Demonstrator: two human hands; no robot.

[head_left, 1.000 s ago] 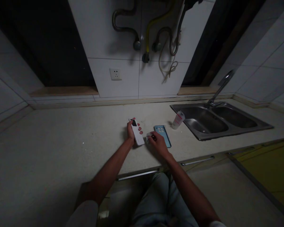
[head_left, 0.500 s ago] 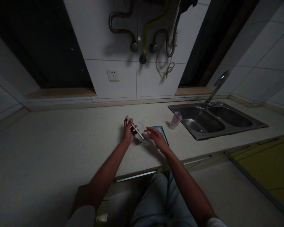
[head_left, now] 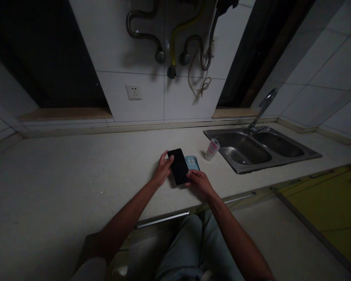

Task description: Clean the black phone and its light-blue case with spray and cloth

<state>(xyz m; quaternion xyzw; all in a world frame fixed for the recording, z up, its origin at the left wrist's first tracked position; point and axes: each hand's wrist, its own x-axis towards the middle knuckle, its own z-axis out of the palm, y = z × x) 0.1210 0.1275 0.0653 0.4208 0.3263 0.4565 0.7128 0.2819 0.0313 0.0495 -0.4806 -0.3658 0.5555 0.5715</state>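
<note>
A smartphone (head_left: 179, 167) with a dark screen is held between my two hands, its screen facing up toward me. My left hand (head_left: 163, 168) grips its upper left edge, the thumb lying over the screen. At the lower right corner, my right hand (head_left: 199, 180) pinches the phone's edge between thumb and fingers. A light blue flat item with pale round marks (head_left: 192, 161) lies on the counter just behind the phone, which partly hides it. Right of that stands a translucent plastic cup (head_left: 212, 149) with red print.
The pale countertop (head_left: 76, 171) runs along a tiled wall. A double steel sink (head_left: 240, 169) with a tap (head_left: 263, 111) is set into it at the right. Hoses (head_left: 174, 43) and a socket (head_left: 133, 92) are on the wall. A cabinet handle (head_left: 162, 219) sits below the front edge.
The phone has turned from edge-on to showing its dark screen. My right hand, apart from it before, has closed on its lower right corner. The camera view has shifted slightly.
</note>
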